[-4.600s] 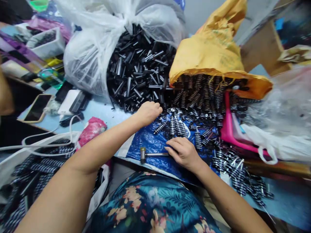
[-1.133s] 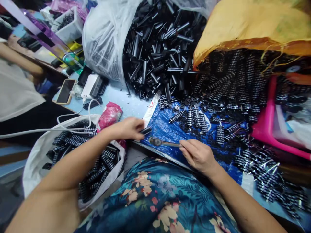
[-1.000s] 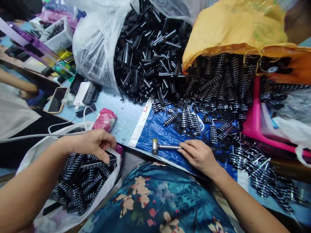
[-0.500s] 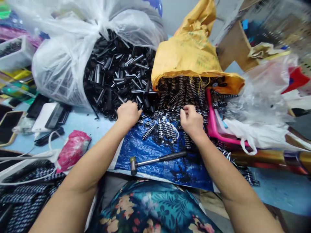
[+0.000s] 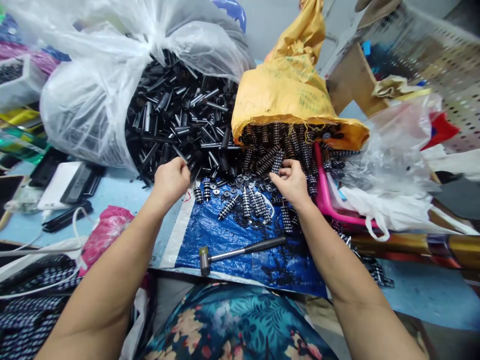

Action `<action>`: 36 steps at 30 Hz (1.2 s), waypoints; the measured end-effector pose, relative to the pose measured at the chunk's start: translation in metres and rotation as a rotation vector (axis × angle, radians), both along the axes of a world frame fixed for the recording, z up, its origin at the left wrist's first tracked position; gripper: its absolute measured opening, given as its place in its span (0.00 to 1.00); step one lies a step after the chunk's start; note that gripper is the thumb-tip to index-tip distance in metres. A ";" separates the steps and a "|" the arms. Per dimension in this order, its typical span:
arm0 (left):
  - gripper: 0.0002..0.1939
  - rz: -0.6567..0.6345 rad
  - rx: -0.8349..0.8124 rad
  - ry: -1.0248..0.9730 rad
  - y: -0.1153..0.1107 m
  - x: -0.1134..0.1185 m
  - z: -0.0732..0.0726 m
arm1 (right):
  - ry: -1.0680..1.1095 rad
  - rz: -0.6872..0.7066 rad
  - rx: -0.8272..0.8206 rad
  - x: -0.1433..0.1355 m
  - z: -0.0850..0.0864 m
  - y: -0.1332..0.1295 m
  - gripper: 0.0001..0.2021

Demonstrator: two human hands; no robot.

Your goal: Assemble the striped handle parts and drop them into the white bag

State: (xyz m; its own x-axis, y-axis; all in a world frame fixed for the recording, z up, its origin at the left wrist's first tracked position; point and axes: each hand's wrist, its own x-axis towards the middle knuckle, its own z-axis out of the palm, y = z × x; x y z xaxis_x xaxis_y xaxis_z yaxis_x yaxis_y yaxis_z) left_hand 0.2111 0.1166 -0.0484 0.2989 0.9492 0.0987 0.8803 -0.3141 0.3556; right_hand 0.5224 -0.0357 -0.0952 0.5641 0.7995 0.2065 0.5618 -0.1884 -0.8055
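Observation:
My left hand (image 5: 171, 181) is at the near edge of a heap of black tubes (image 5: 176, 117), its fingers curled; whatever they hold is hidden. A black-and-white ribbed roller (image 5: 278, 161) is pinched between the fingers of my right hand (image 5: 291, 181), at the mouth of a yellow sack (image 5: 283, 95). Between the hands, small black washers (image 5: 233, 190) and several ribbed rollers (image 5: 246, 204) lie on a blue sheet (image 5: 232, 232). Nearer to me on that sheet rests a hammer (image 5: 243, 251), its head to the left.
A clear plastic bag (image 5: 88, 105) surrounds the tubes. On the right are a pink frame (image 5: 325, 192), white plastic bags (image 5: 393, 205) and a shiny gold tube (image 5: 397, 245). A pink bundle (image 5: 107, 232) and a white power bank (image 5: 62, 185) are at the left.
My left hand has moved left along the tube heap, uncovering two ribbed rollers on the sheet. A ribbed roller now shows in my right hand's fingers. The view has shifted slightly.

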 end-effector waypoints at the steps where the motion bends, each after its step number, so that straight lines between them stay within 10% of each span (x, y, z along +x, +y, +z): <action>1: 0.12 -0.001 0.011 -0.002 0.003 -0.004 0.003 | 0.071 0.052 0.046 -0.007 0.004 -0.012 0.27; 8: 0.10 0.082 0.196 0.035 0.018 -0.024 0.040 | 0.834 0.356 0.040 -0.083 0.020 -0.071 0.26; 12: 0.08 0.146 0.310 -0.507 0.008 -0.018 0.045 | 0.984 0.361 -0.024 -0.114 0.019 -0.069 0.27; 17: 0.06 0.047 -0.194 -1.291 -0.051 -0.005 0.038 | 0.856 0.563 -0.181 -0.125 0.016 -0.075 0.20; 22: 0.07 -0.228 -0.474 -0.896 -0.136 -0.004 0.013 | 0.573 0.765 -0.208 -0.128 0.025 -0.082 0.12; 27: 0.12 -0.409 -0.696 -0.590 -0.165 -0.009 -0.012 | 0.628 0.808 -0.151 -0.119 0.029 -0.083 0.14; 30: 0.16 -0.260 -0.876 -0.733 -0.167 -0.005 -0.017 | 0.850 0.766 -0.156 -0.117 0.023 -0.086 0.19; 36: 0.29 0.107 -1.149 -1.112 -0.176 0.011 -0.013 | 1.114 0.223 0.066 -0.135 -0.001 -0.084 0.30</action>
